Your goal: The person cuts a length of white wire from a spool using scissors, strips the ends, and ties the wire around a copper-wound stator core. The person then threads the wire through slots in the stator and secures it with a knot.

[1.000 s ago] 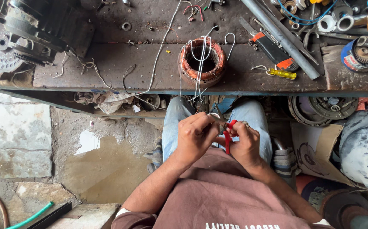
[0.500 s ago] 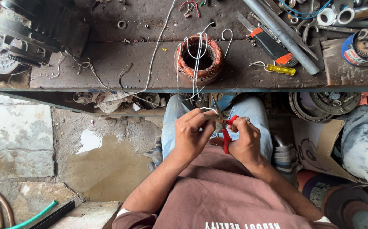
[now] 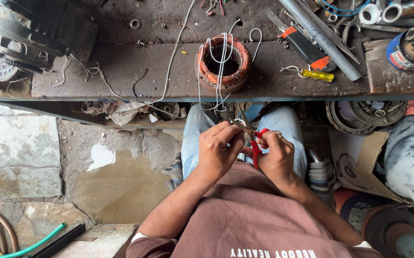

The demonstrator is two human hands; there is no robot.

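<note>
Head view: our left hand [image 3: 216, 153] pinches white wires [image 3: 221, 76] at center; our right hand [image 3: 276, 157], at 3 o'clock of it, grips red pliers [image 3: 254, 148]. The bench [image 3: 121, 76] edge lies at 12 o'clock, open floor [image 3: 97, 181] at 9.

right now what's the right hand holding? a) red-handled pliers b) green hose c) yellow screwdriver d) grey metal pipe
a: the right hand grips the red-handled pliers in the lap, while the yellow screwdriver lies on the bench.
</note>
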